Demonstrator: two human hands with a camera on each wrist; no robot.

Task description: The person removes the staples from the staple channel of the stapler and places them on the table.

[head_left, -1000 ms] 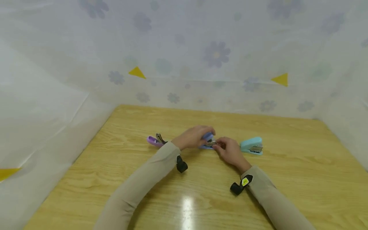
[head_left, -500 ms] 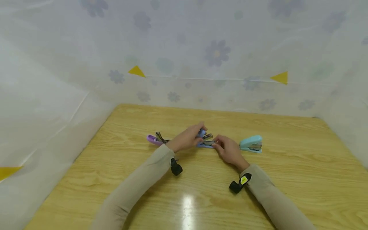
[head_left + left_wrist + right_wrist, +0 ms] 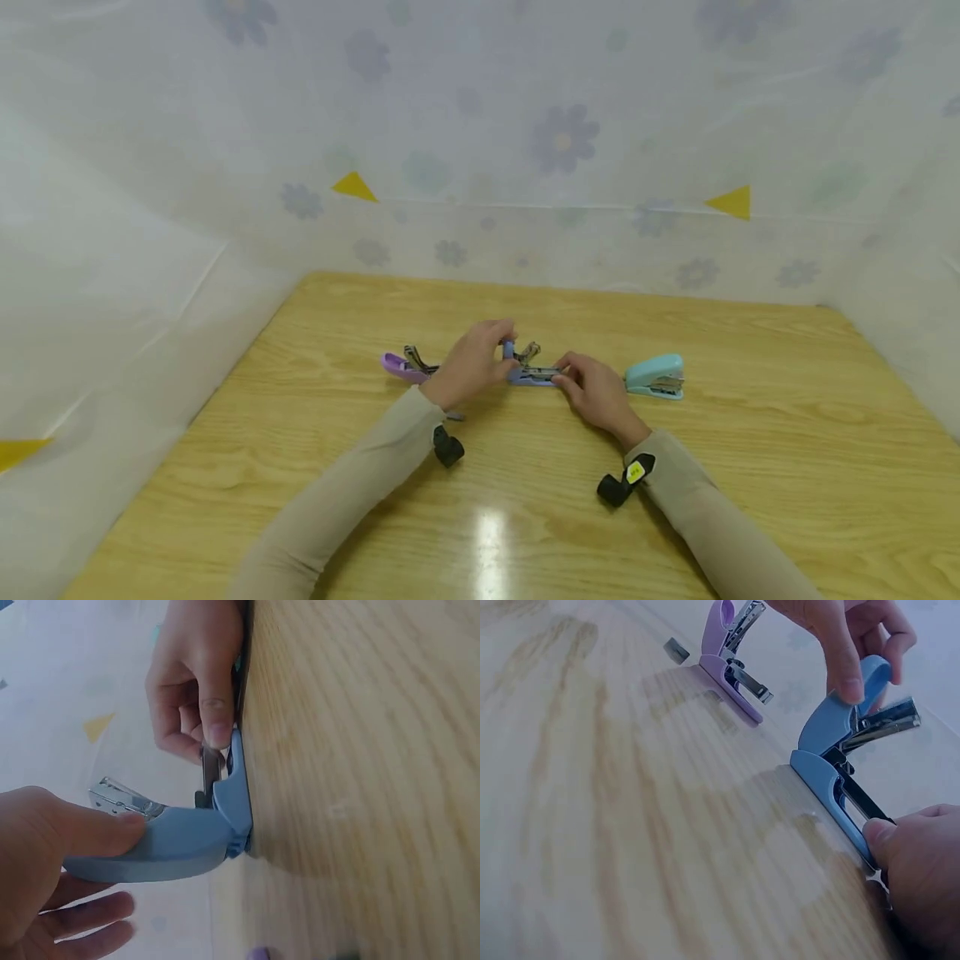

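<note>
Farthest left on the wooden bench [image 3: 300, 467] lies a purple stapler [image 3: 405, 365], hinged wide open with its metal parts sticking up, and a small grey piece [image 3: 676, 650] rests on the wood just beside it; neither hand touches them. Next comes the left hand [image 3: 471, 367], its thumb and fingers curled around the lid of the blue stapler [image 3: 531, 373], tipping that lid up and back, seemingly to expose the metal staple channel beneath it. The stapler's base sits flat on the bench near its middle, between the two hands. The right hand [image 3: 596, 392] pinches the front end of that base against the wood, fingers bent over it, which looks meant to keep it from lifting as the lid swings. Just beyond that hand, to the right, a teal stapler [image 3: 656, 377] sits closed and untouched, apart from the fingers.
</note>
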